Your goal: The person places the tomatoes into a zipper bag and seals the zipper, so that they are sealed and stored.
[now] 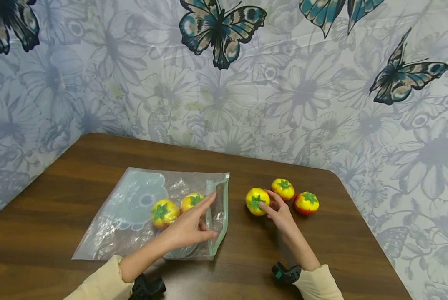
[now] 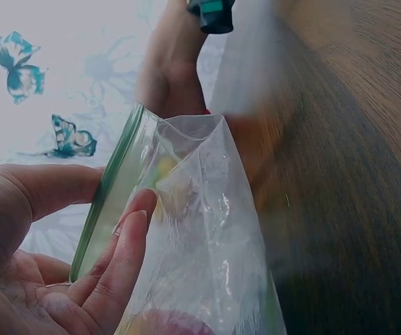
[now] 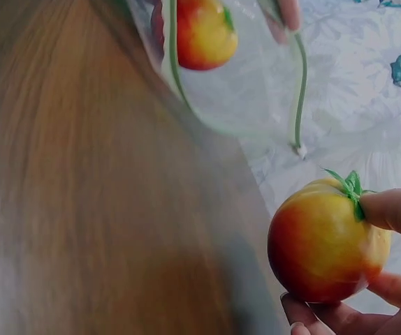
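Yellow over red, and gripping it: holding a fruit [image 1: 257, 201] in the right hand [image 1: 285, 214], with the thumb on the green cap [image 3: 352, 190] and the fingertips curled beneath. Closed no further than the width of the fruit. Held to the right of the bag [image 1: 107, 241], apart from its mouth, and just beside two loose fruits [image 1: 283, 189]. Impossible to tell whether resting on the table [image 1: 40, 246] or lifted off.

Across to the left hand [image 1: 186, 227]: holding the bag at its mouth, with digits on both sides of the green edge [image 1: 225, 208] and spread apart. Gaping enough, in the right wrist view, to look inside. Showing two bagged fruits [image 1: 164, 213] through the film, plus a pale blue flower print [image 1: 141, 196].

Further out, wearing cream sleeves [image 1: 101, 283] and black wrist cameras [image 1: 149, 288]. Behind the brown wood, backed by flowered cloth [image 1: 224, 121], printed with teal and black butterflies [image 1: 220, 33].
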A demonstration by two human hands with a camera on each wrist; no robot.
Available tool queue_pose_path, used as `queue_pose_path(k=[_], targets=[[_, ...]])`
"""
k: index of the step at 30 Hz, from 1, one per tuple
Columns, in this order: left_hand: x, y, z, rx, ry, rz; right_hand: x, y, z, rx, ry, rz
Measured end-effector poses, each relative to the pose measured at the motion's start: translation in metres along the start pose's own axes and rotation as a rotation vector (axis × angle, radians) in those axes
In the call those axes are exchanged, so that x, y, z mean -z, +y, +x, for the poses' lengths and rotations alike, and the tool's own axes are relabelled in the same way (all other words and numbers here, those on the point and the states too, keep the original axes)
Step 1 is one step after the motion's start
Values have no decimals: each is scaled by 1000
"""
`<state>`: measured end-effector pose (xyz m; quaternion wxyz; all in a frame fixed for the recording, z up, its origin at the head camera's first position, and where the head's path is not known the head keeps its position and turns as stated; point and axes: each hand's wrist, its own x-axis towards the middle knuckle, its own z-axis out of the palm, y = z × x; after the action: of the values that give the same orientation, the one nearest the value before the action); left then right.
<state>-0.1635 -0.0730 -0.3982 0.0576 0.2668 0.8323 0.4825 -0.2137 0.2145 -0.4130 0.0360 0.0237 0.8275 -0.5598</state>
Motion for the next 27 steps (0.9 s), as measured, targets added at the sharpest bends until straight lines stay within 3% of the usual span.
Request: queue_pose_path(k=[8,18,27], targets=[[0,1,0,13,-4,-2,-9,-12,-7,-1,-48,33],[-1,0,2,7,-8,-1,-44,-30,-12,19,-141,119],[0,1,2,2,-8,-7,-60,-30,-12,52,-207,72]])
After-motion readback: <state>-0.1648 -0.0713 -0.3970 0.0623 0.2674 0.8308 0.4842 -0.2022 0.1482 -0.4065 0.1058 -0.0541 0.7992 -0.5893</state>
